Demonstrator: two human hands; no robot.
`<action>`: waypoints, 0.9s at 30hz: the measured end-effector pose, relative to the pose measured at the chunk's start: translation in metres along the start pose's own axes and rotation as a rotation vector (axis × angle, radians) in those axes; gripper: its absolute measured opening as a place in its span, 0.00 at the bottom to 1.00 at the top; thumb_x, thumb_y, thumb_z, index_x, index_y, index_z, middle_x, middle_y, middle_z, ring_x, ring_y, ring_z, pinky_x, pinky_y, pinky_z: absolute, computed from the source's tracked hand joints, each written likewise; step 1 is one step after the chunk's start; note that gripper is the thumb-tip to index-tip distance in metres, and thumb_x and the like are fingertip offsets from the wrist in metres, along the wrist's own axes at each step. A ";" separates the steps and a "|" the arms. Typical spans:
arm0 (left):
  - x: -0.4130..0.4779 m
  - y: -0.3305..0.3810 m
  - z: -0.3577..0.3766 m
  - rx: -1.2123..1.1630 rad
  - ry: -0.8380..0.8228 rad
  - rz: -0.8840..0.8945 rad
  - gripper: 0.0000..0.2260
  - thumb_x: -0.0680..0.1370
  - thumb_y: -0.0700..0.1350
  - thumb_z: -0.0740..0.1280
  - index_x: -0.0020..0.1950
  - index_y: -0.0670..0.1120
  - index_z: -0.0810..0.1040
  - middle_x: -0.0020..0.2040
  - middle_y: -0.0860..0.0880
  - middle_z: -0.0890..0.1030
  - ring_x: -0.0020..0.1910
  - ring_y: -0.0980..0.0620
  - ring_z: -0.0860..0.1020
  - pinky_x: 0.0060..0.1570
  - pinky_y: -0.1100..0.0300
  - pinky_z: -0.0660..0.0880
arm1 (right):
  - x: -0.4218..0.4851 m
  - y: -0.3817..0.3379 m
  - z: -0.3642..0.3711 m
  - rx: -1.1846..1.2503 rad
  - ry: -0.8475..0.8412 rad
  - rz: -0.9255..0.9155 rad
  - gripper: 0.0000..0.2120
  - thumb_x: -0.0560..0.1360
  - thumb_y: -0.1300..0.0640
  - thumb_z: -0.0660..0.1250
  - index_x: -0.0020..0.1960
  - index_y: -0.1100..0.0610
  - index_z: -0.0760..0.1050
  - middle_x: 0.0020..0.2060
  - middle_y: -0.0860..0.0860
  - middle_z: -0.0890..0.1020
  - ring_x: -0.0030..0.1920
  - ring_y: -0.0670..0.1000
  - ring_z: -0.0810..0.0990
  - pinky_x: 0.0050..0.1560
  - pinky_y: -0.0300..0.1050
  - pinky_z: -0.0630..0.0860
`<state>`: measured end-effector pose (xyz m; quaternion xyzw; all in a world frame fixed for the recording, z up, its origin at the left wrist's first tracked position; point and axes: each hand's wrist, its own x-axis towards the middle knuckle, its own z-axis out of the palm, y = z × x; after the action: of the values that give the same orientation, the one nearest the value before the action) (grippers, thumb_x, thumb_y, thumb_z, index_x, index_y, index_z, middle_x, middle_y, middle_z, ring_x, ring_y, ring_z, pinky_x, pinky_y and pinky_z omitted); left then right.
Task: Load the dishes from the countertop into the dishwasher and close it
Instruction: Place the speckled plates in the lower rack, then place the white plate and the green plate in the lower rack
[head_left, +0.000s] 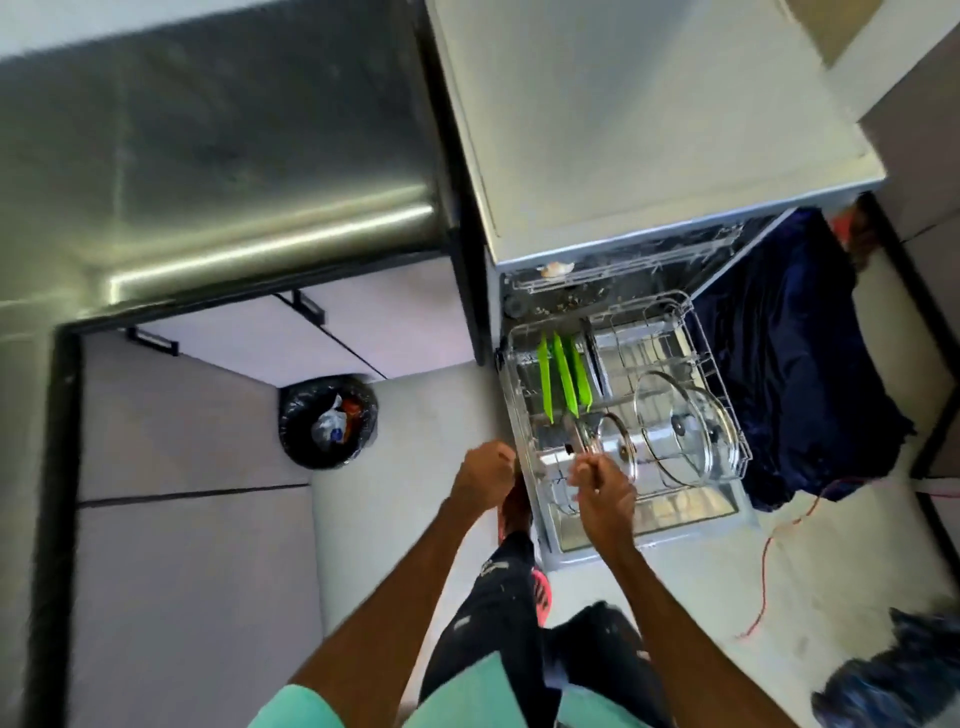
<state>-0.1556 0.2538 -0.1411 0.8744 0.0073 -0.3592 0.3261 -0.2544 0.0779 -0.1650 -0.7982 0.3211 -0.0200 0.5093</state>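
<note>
The rack (722, 374) is drawn out of the dishwasher (649, 130), above the lowered door (649, 519). In the rack, the plates (563, 374) are stood on edge at the rear left. The small lid (608, 441) is placed before them, and the large lid (685, 421) to its right. On the floor, the bin (328, 421) is set left of the dishwasher and the cloth (789, 364) right of it.

Head cam, wide-angle — steep look down onto open dishwasher (649, 519), near.

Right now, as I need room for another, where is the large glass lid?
In the head view the large glass lid stands at the right side of the pulled-out rack, just right of the smaller lid.
</note>
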 end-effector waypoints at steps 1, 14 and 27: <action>-0.021 -0.015 -0.009 -0.001 0.028 -0.008 0.10 0.74 0.43 0.60 0.46 0.48 0.82 0.49 0.48 0.84 0.52 0.45 0.82 0.52 0.57 0.77 | -0.019 -0.011 -0.001 0.006 -0.025 0.010 0.11 0.78 0.43 0.61 0.50 0.47 0.79 0.40 0.46 0.85 0.39 0.49 0.85 0.41 0.60 0.83; -0.248 -0.100 -0.115 -0.143 0.249 0.014 0.05 0.78 0.40 0.67 0.48 0.46 0.84 0.46 0.50 0.85 0.41 0.54 0.83 0.41 0.63 0.80 | -0.199 -0.152 0.004 0.092 -0.321 0.035 0.08 0.80 0.63 0.63 0.50 0.55 0.79 0.38 0.56 0.86 0.33 0.52 0.85 0.30 0.46 0.79; -0.284 -0.184 -0.292 -0.269 0.570 0.076 0.10 0.76 0.38 0.65 0.47 0.48 0.85 0.43 0.52 0.86 0.41 0.55 0.84 0.46 0.57 0.83 | -0.237 -0.309 0.173 0.044 -0.562 -0.222 0.06 0.79 0.62 0.65 0.51 0.55 0.79 0.39 0.52 0.87 0.35 0.53 0.87 0.34 0.49 0.82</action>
<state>-0.2296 0.6293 0.0894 0.8886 0.1133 -0.0829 0.4368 -0.2281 0.4276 0.0771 -0.7914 0.0778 0.1390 0.5902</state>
